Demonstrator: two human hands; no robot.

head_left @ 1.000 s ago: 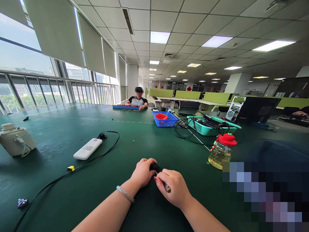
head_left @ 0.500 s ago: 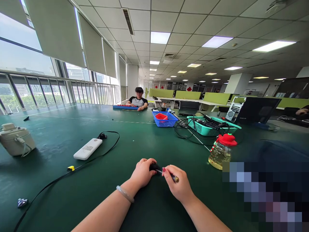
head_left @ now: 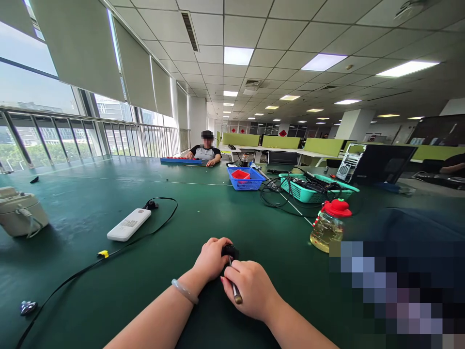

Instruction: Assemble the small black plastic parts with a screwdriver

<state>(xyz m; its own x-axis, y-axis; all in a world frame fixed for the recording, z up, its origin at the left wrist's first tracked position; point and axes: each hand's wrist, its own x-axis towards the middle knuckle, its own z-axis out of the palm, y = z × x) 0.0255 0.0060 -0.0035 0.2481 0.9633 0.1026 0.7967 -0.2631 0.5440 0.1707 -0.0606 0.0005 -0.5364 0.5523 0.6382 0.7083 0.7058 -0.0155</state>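
My left hand (head_left: 212,259) is closed round a small rounded black object (head_left: 230,251) on the table and keeps it there. Most of that object is hidden by the fingers, and its kind is unclear. A screwdriver (head_left: 235,288) is gripped in my right hand (head_left: 249,286), its handle end slanting down towards me. The screwdriver's thin shaft points at the near side of the black object; whether its tip touches is hidden. Both hands are close together above the green table (head_left: 203,220).
To the left lie a white power strip (head_left: 130,224) with its black cable and a beige container (head_left: 21,213). On the right stand a red-lidded jar (head_left: 329,228), a blue basket (head_left: 246,182) and a teal basket (head_left: 316,191) of cables. Another person (head_left: 206,150) sits at the far edge.
My right hand has moved left, closer to my left hand. The screwdriver has swung from pointing leftward to pointing away from me. My left hand still holds the black object.
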